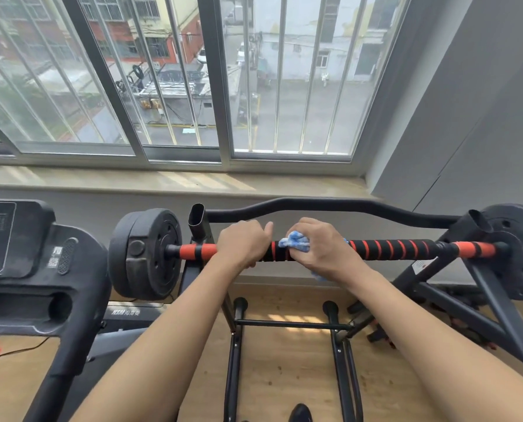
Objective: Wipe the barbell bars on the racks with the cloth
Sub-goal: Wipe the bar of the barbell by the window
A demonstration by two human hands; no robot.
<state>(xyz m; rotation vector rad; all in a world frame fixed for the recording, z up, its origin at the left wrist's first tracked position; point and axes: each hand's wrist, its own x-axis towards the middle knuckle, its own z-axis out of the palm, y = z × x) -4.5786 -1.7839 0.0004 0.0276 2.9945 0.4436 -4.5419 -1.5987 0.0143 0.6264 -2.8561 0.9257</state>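
Two bare forearms reaching in from the bottom edge, no sleeves in view up to where the frame cuts them off. Left hand (244, 242) and right hand (321, 248) both bare: no gloves, no rings visible, no watch or band at either wrist. Short, unpainted thumbnail visible on the left. Low at the bottom edge, the rounded tip of a dark shoe (299, 413).

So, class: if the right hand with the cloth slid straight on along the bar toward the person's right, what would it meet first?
Probably the rack upright where the barbell bar rests. Between the right hand, gripping the blue cloth, and that support only striped grip shows; the weight plate lies beyond.
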